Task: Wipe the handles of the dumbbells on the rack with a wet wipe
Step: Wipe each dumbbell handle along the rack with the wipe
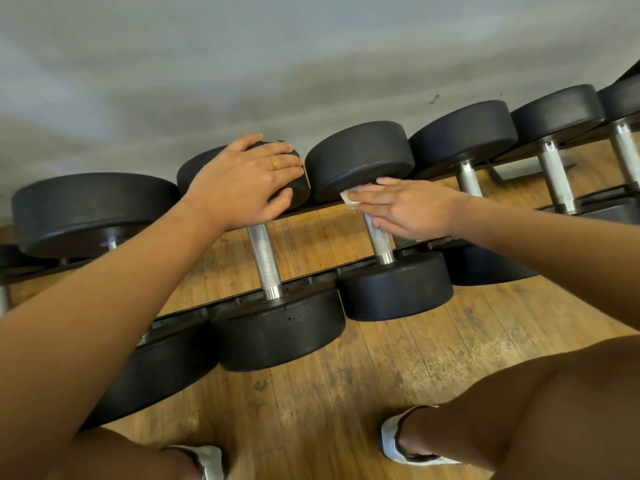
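A white wet wipe (349, 198) is pressed on a knurled steel handle (380, 240) by the flat right hand (410, 210), the spread left hand (242, 183) braced on a black rubber head (194, 167).

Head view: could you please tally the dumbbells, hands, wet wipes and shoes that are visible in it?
Dumbbells: 6 (left edge unclear)
Hands: 2, left hand and right hand
Wet wipe: 1
Shoes: 2
Total: 11
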